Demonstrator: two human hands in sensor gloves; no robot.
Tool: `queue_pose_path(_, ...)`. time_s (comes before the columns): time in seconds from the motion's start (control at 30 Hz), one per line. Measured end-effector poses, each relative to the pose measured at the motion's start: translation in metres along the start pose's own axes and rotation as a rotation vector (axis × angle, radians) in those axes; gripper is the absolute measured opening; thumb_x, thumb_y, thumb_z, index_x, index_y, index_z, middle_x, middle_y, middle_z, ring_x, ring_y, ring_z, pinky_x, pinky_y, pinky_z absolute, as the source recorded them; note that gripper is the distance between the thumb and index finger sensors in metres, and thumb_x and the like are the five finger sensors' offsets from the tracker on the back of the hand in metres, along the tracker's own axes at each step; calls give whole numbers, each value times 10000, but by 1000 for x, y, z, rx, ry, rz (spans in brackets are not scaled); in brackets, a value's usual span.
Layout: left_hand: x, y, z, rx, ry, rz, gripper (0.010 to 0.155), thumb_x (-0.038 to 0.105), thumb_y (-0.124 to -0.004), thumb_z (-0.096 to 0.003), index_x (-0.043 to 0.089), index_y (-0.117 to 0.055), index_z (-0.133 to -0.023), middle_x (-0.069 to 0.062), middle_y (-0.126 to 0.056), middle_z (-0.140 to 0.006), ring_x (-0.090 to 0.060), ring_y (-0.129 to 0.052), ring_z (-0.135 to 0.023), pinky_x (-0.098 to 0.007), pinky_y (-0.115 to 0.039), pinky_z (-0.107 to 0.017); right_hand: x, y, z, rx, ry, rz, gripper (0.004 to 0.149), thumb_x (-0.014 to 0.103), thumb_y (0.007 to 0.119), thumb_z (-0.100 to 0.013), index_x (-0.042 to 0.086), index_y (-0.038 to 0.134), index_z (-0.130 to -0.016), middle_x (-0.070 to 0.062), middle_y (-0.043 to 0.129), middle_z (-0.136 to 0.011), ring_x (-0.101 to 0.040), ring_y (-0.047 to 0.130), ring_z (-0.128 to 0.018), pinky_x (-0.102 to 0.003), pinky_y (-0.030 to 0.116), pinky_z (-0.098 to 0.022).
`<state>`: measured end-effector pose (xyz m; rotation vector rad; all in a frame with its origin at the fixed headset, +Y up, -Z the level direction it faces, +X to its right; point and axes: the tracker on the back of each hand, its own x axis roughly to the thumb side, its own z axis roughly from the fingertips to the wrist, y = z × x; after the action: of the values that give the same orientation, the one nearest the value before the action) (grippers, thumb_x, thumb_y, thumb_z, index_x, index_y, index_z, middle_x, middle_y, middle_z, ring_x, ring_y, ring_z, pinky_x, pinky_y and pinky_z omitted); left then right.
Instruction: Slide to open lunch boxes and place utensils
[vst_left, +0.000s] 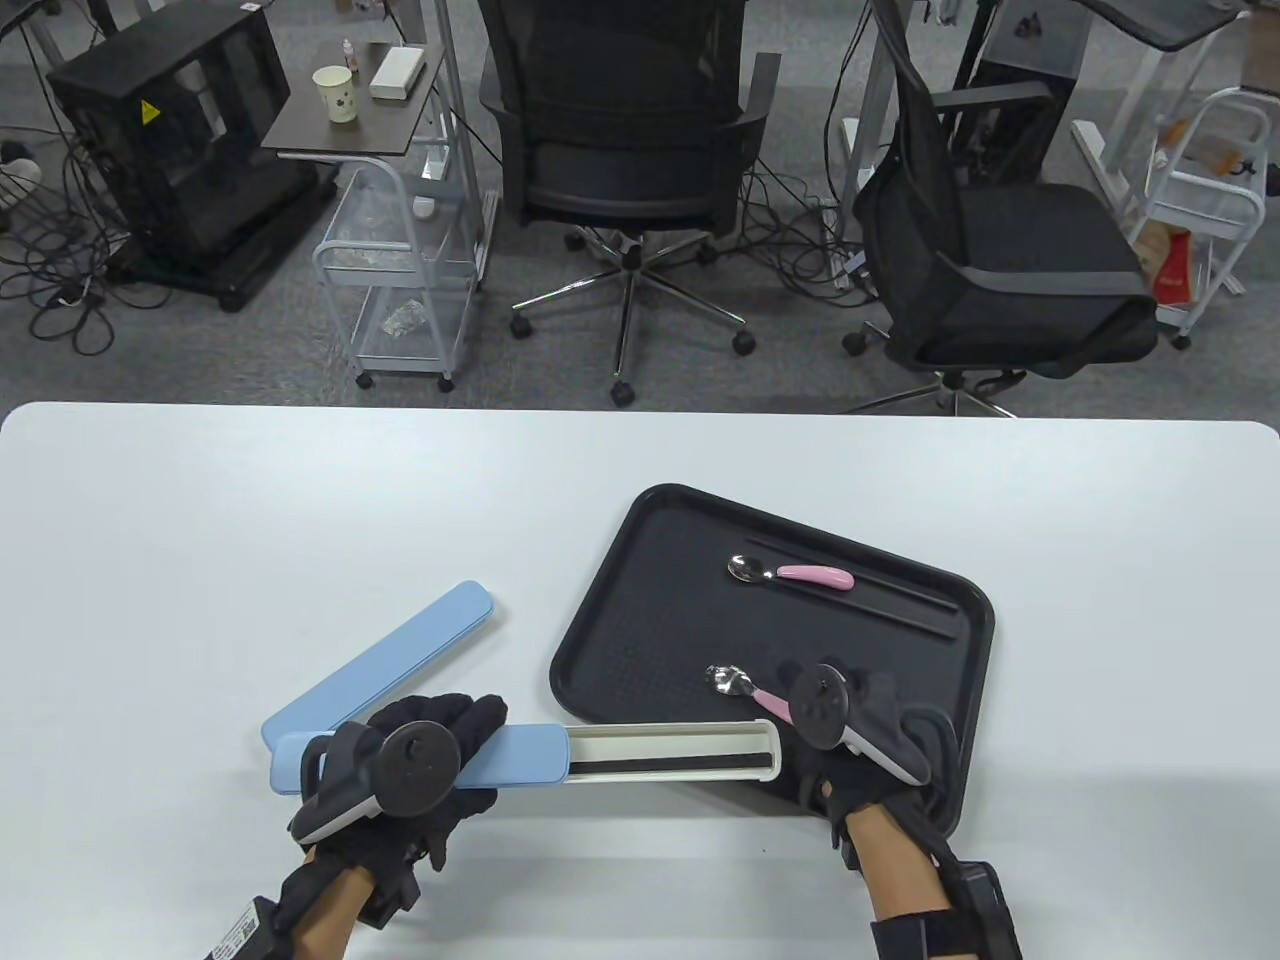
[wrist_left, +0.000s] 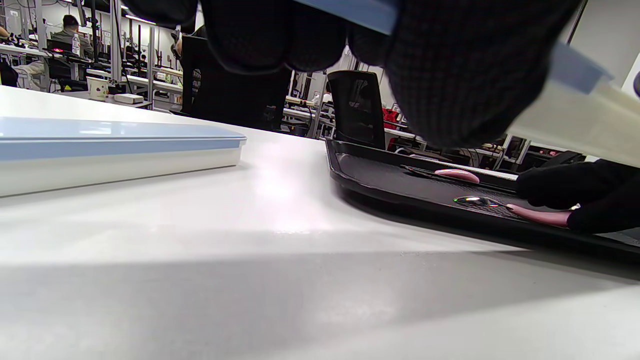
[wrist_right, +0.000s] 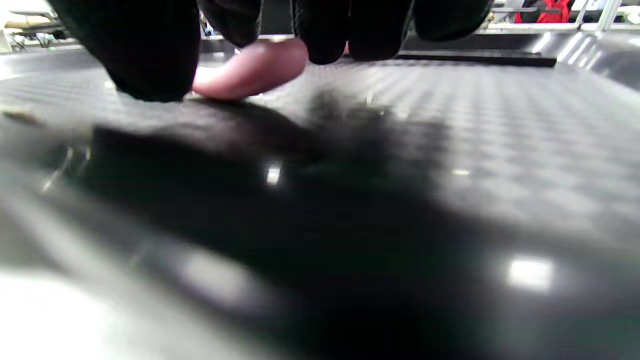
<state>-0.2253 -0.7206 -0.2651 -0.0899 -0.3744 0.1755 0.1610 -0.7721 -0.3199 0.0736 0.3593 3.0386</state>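
My left hand (vst_left: 455, 730) grips the blue sleeve of a slid-open lunch box (vst_left: 525, 755). Its white inner drawer (vst_left: 680, 742) sticks out to the right onto the black tray's (vst_left: 620, 640) edge, with a black strip (vst_left: 670, 768) along it. My right hand (vst_left: 800, 712) pinches the pink handle of a fork (vst_left: 735, 685) that lies on the tray; thumb and fingertips (wrist_right: 325, 35) close around the handle (wrist_right: 250, 70). A pink-handled spoon (vst_left: 790, 573) and black chopsticks (vst_left: 860, 590) lie further back on the tray. A second, closed blue box (vst_left: 380, 660) lies behind my left hand.
The closed box also shows in the left wrist view (wrist_left: 100, 150), with the tray's rim (wrist_left: 380, 192) to the right. Office chairs (vst_left: 630, 150) and carts stand beyond the white table's far edge (vst_left: 640, 410).
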Motion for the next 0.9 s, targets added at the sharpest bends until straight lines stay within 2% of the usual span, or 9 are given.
queue_pose_path(0.27, 0, 0, 0, -2, 1, -1, 807, 490, -916, -352, 318, -521, -1034, -16, -573, -1031, -308, -642, -897, -604, -468, -719, 4, 2, -1, 11, 17, 38, 610, 426, 789, -509, 401, 504, -1047, -146, 481, -1112, -425, 609, -982, -592, 538, -708)
queue_pose_path(0.53, 0, 0, 0, -3, 2, -1, 807, 490, -916, -352, 316, -523, -1034, -16, -573, -1030, -309, -642, -897, -605, -468, -719, 6, 1, 0, -7, 26, 75, 531, 332, 810, -512, 381, 619, -1005, -94, 657, -1007, -335, 775, -829, -549, 626, -673)
queue_pose_path(0.63, 0, 0, 0, -2, 2, 0, 807, 489, -917, -351, 317, -523, -1034, -16, -573, -1031, -308, -642, -897, -604, -468, -719, 8, 0, 1, -15, 12, 83, 522, 322, 793, -511, 360, 628, -1005, -96, 672, -998, -327, 792, -818, -542, 641, -670)
queue_pose_path(0.73, 0, 0, 1, -2, 3, 1, 808, 490, -916, -350, 317, -522, -1034, -16, -573, -1031, -309, -642, -897, -605, -467, -719, 7, -7, 5, -78, 1, 67, 508, 320, 784, -500, 336, 657, -993, -97, 681, -990, -317, 805, -807, -533, 660, -665)
queue_pose_path(0.9, -1, 0, 1, -4, 5, 2, 806, 488, -917, -351, 317, -524, -1034, -16, -574, -1030, -310, -642, -896, -604, -467, -719, -1, -34, 19, -276, -25, -12, 492, 319, 793, -477, 306, 709, -962, -109, 710, -962, -306, 837, -773, -527, 695, -642)
